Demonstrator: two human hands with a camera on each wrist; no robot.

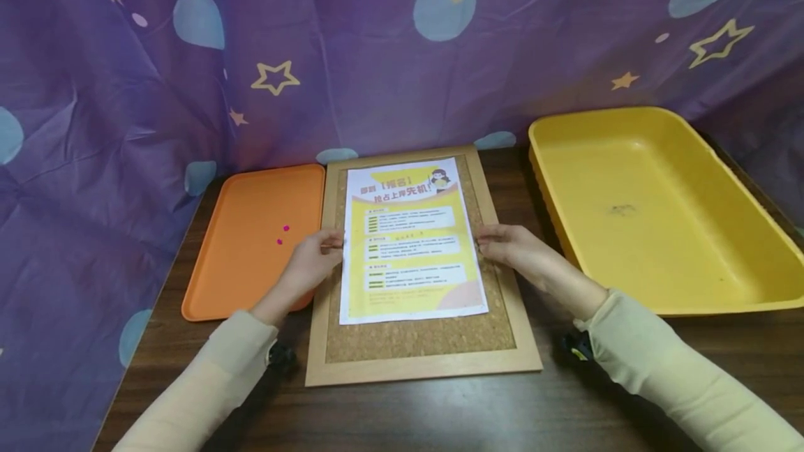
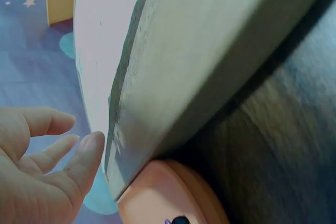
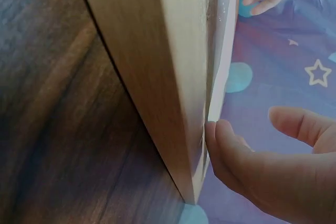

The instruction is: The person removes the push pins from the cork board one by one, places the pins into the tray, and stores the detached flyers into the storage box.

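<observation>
A printed yellow and white poster sheet (image 1: 411,250) lies on a cork board (image 1: 427,340) with a light wooden frame (image 1: 421,372). At the sheet's left edge is my left hand (image 1: 316,257); in the left wrist view its fingertips (image 2: 94,142) are right beside the paper, with a gap to the other fingers. On the opposite side, my right hand (image 1: 516,246) has its fingertips (image 3: 223,129) at the paper's right edge, the thumb held apart. The sheet's edge stands slightly off the cork in the right wrist view (image 3: 223,77).
Left of the board, an orange tray (image 1: 251,277) holds two small magenta pieces (image 1: 286,228). A large yellow tub (image 1: 641,243) stands to the right. Behind the dark wooden table (image 1: 477,417) hangs a purple cloth (image 1: 370,54) with stars and spots.
</observation>
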